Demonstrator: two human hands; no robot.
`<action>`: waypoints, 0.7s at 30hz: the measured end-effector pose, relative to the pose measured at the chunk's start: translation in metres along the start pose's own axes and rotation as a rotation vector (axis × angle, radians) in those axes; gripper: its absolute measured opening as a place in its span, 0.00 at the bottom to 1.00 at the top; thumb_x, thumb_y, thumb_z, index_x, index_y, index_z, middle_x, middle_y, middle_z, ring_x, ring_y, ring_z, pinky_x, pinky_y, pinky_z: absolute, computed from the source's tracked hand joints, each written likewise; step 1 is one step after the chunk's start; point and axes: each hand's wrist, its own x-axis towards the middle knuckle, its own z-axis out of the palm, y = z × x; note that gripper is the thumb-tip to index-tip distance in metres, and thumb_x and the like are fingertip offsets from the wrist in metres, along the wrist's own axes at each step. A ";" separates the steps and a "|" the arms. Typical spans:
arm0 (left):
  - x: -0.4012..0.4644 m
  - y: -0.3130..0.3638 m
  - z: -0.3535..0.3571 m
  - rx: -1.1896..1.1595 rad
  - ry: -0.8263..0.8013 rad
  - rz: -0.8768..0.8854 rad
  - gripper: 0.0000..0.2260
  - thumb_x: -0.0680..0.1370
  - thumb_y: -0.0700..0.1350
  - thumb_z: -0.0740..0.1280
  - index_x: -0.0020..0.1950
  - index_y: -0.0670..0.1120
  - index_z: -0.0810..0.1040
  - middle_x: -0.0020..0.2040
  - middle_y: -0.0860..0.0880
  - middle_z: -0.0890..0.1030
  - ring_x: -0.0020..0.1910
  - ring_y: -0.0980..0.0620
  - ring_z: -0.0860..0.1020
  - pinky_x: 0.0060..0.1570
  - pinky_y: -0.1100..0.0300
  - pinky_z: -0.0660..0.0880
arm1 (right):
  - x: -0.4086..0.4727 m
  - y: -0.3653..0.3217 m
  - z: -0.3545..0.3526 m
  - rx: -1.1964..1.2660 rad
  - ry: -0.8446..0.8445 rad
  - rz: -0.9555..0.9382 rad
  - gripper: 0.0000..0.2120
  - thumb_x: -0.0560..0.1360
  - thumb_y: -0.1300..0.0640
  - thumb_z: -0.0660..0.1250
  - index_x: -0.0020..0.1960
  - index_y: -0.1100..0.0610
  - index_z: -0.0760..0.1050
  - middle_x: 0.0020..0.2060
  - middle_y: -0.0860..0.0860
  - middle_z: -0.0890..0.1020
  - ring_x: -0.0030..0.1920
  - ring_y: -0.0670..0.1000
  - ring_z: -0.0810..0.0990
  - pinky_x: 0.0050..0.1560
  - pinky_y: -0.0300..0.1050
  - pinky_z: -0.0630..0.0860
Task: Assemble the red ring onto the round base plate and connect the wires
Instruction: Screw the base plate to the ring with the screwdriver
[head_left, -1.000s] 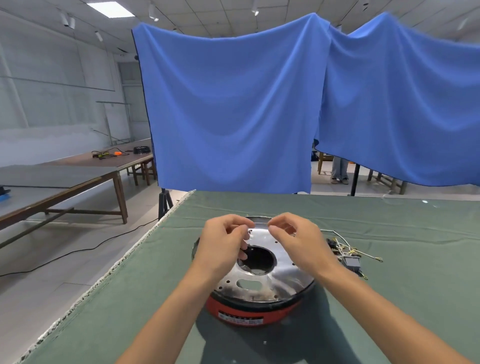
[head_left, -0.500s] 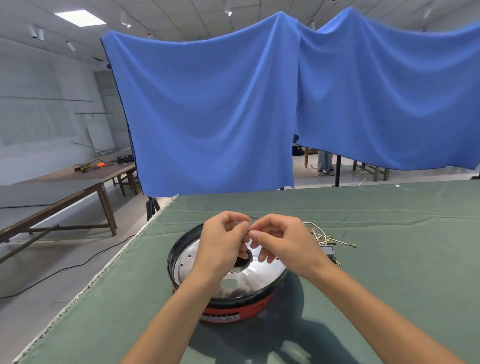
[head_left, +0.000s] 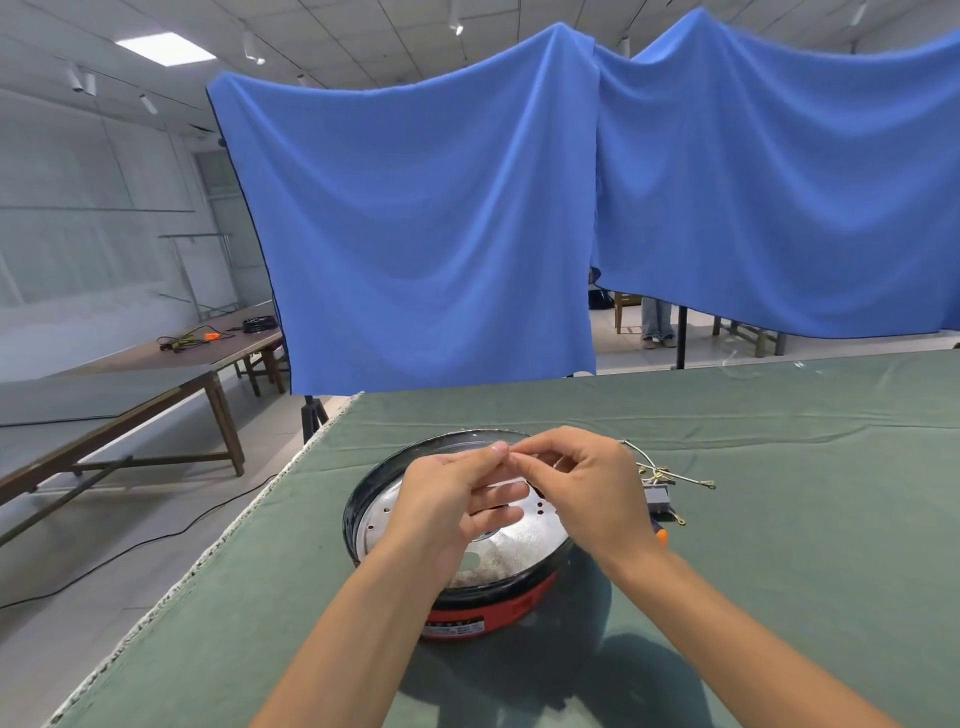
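Observation:
The red ring (head_left: 483, 613) sits on the green table with a black rim, and the shiny round base plate (head_left: 506, 556) lies inside it. My left hand (head_left: 447, 504) and my right hand (head_left: 582, 483) hover over the plate with their fingertips meeting above its far side. Both pinch something small and thin between thumb and forefinger; it is too small to tell what. A bundle of wires (head_left: 670, 475) with ring terminals and a small grey block (head_left: 657, 499) lies just right of the ring, partly behind my right hand.
The green cloth-covered table (head_left: 779, 519) stretches right and toward me; its left edge drops to the floor. Blue curtains (head_left: 441, 234) hang behind the table. Long wooden tables (head_left: 130, 374) stand at left, and a black cable crosses the floor.
My hands have drawn together from the plate's far rim until the fingertips meet above it. The view has shifted, so the ring sits further left and lower.

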 end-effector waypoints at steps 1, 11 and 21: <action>0.001 0.001 0.001 0.024 0.002 -0.025 0.06 0.76 0.40 0.69 0.46 0.37 0.82 0.38 0.44 0.85 0.31 0.51 0.81 0.29 0.60 0.77 | -0.001 0.001 -0.001 -0.032 0.008 -0.019 0.04 0.69 0.53 0.74 0.38 0.45 0.83 0.30 0.41 0.81 0.31 0.44 0.77 0.34 0.49 0.77; 0.008 -0.002 0.009 0.219 0.047 -0.052 0.07 0.77 0.42 0.68 0.46 0.39 0.82 0.38 0.45 0.85 0.27 0.53 0.80 0.27 0.62 0.77 | -0.003 0.012 -0.015 -0.278 0.003 -0.120 0.10 0.70 0.42 0.71 0.36 0.46 0.83 0.29 0.42 0.81 0.32 0.43 0.76 0.34 0.41 0.73; 0.010 -0.005 0.005 0.125 0.139 0.024 0.06 0.74 0.44 0.71 0.43 0.41 0.81 0.35 0.47 0.85 0.24 0.54 0.79 0.22 0.64 0.74 | -0.009 0.084 -0.030 -0.568 -0.106 0.321 0.11 0.74 0.49 0.67 0.55 0.48 0.76 0.51 0.44 0.80 0.58 0.49 0.73 0.51 0.45 0.72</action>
